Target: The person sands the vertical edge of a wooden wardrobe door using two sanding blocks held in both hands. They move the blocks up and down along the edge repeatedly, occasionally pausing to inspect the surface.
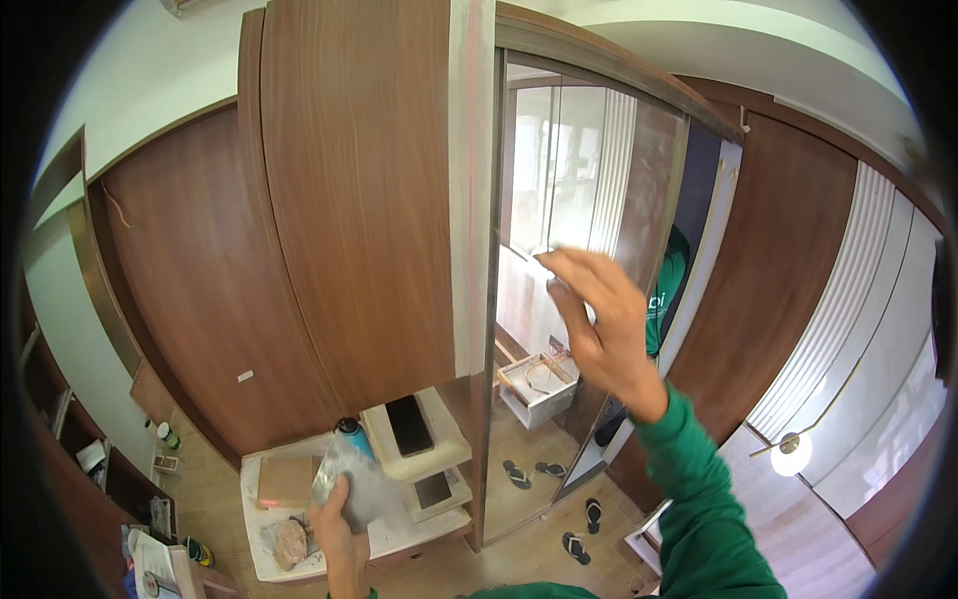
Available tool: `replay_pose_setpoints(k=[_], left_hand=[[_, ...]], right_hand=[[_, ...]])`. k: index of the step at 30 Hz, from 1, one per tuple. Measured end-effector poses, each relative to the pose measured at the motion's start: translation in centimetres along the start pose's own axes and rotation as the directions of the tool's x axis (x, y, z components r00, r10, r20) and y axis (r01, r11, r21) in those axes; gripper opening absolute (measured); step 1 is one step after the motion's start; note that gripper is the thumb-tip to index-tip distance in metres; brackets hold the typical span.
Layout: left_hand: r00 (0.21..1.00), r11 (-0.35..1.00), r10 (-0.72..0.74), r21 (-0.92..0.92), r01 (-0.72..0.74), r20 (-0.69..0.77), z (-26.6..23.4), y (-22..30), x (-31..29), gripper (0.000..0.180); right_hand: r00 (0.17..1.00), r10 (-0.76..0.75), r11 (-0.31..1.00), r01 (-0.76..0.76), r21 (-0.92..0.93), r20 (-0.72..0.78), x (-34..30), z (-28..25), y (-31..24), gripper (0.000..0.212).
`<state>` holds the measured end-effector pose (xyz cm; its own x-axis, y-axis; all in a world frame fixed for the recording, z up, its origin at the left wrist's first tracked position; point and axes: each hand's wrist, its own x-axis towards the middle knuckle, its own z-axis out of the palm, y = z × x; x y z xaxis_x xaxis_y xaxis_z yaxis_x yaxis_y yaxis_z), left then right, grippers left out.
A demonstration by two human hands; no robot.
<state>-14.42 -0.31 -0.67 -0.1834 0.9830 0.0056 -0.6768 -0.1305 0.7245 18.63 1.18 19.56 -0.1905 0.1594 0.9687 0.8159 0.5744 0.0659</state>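
Observation:
My left hand (337, 529) is closed on a flat grey metallic sheet (371, 494), its thumb lying over the face; motion blurs its far edge, so I cannot make out its exact kind. Beneath and behind it is a white-topped low cabinet (261, 564). My right hand (604, 324), in a green sleeve, is raised in front of the mirrored sliding door (649, 170). Its fingers are curved with a gap to the thumb, and nothing shows between them. Left of it runs a pale vertical strip (471, 200) beside the wood-grain panel (359, 190).
On the cabinet are a blue bottle (349, 429) with a black cap, a brown flat box (286, 481), a crumpled tan lump (290, 544) and a cream stand (439, 439) bearing a dark phone-like slab (409, 424). Black flip-flops (576, 547) lie on the floor. A lit globe lamp (791, 452) is at right.

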Motion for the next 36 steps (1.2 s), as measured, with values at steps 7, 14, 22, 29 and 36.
replay_pose_setpoints(k=[7,14,22,29,36], left_hand=[[0.975,0.999,-0.014,-0.031,0.021,0.22,9.1,-1.0,2.3,0.029],[0.959,0.994,0.09,-0.09,-0.068,0.269,14.2,-3.0,0.6,0.032],[0.919,0.991,0.113,0.018,-0.129,0.377,15.6,-5.4,-1.5,0.02],[0.832,0.881,0.202,0.276,-0.384,0.516,14.2,-6.6,-1.2,0.017],[0.745,0.779,0.158,0.382,-0.497,0.648,14.0,-4.9,-1.5,0.018]], right_hand=[[0.42,0.806,0.023,-0.726,0.688,0.416,-12.9,-0.4,-4.6,0.031],[0.277,0.847,-0.226,-0.585,0.779,0.453,-13.4,-0.9,-9.1,0.028],[0.265,0.929,-0.051,-0.597,0.8,0.257,-15.3,2.0,-8.6,0.029],[0.356,0.911,0.118,-0.708,0.696,0.207,-15.8,1.9,-6.5,0.025],[0.367,0.873,0.057,-0.729,0.682,0.32,-15.4,1.1,-5.2,0.024]])
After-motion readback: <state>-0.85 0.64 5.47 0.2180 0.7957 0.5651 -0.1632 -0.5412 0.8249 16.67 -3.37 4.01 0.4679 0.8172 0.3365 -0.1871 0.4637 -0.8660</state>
